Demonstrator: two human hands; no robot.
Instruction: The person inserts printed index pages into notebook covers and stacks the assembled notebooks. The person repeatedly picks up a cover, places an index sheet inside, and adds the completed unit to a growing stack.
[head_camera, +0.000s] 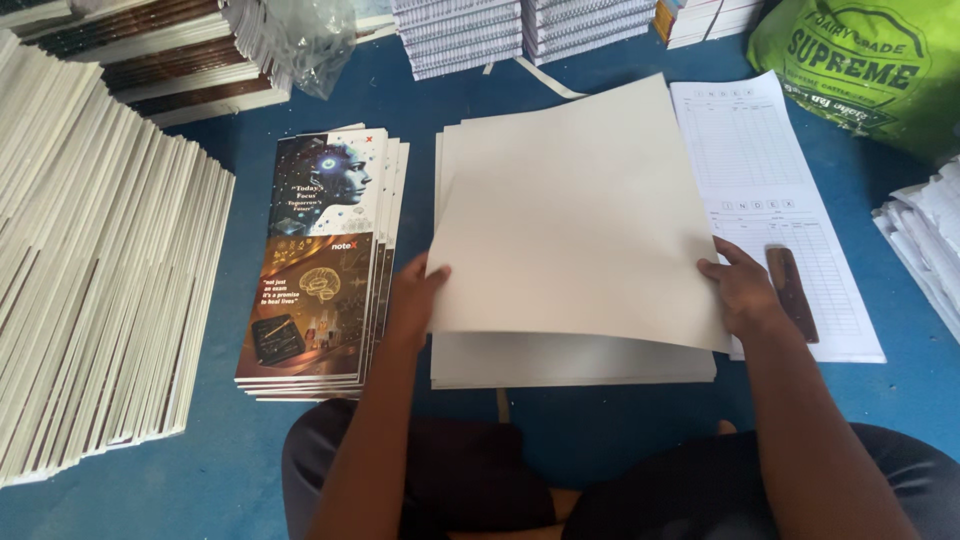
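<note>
Far to the left, a long slanted row of white paper bundles (95, 270) leaned across the blue floor (230, 460). Just right of it lay a small fanned stack of printed covers (325, 265), dark and glossy, its long axis running away from the person. The left hand (415, 295) sat between those covers and the plain sheets, thumb on top and fingers hidden beneath, pinching the left edge of a blank grey-white sheet (575, 215). That sheet was lifted clear of the pile of like sheets (570, 362) under it and turned a little clockwise, so its corners overhung the pile and its far corner pointed up and to the right. It lay directly in front of the person, between the two hands, its near edge roughly level with both wrists, and neither hand was clearly closer than the other. The right hand (745, 290) gripped the sheet's lower right edge, thumb over, fingers under. Just beside that hand a narrow brown ruler-like strip (792, 293) rested on a stack of ruled index forms (775, 190), which the raised sheet partly overlapped. Farther right stood a green sack (865, 65) and more white bundles (925, 235).
</note>
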